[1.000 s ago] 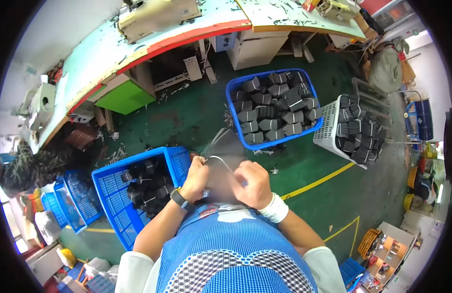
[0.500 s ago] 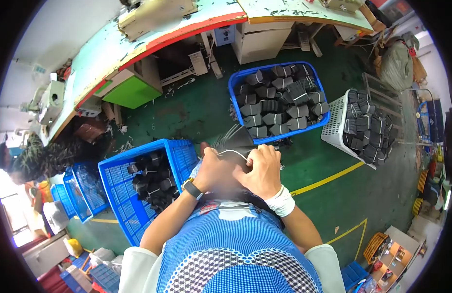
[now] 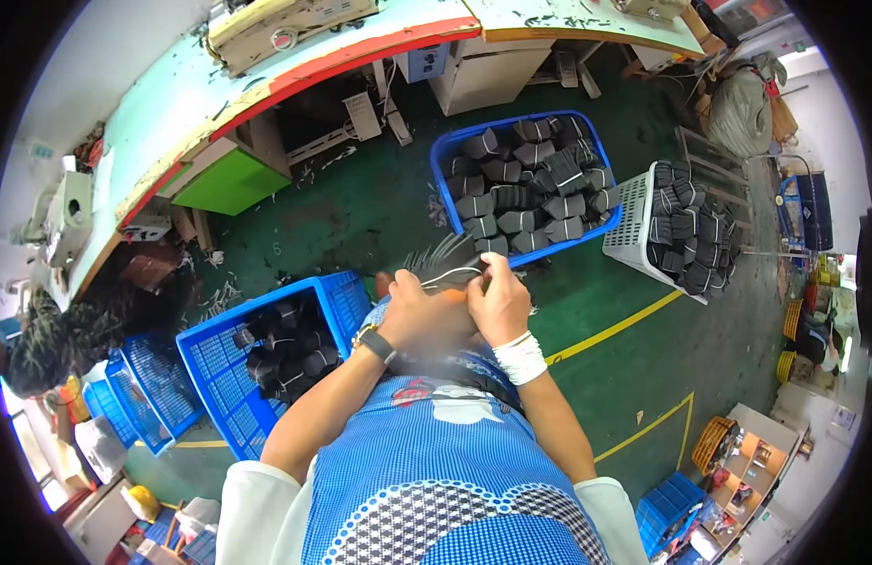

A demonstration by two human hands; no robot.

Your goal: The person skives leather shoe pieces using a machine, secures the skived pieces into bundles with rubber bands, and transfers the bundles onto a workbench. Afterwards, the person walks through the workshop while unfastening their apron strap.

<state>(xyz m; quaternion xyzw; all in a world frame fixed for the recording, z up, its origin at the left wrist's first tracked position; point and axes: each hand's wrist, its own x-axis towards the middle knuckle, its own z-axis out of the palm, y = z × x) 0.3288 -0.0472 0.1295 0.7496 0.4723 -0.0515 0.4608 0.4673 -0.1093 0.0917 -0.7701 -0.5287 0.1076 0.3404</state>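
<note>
Fingers of the left hand [image 3: 412, 311] and right hand [image 3: 500, 299] pinch a dark bundle [image 3: 447, 254] with a white band [image 3: 456, 272], stretched between them on the near side of the full blue tub [image 3: 568, 245], the right hand closer to it.

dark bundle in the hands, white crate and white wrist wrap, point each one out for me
Dark bundle [image 3: 455, 253]: head view, on its fanned dark pieces.
White crate [image 3: 628, 226]: head view, on its perforated side wall.
White wrist wrap [image 3: 521, 358]: head view, on its middle.
</note>
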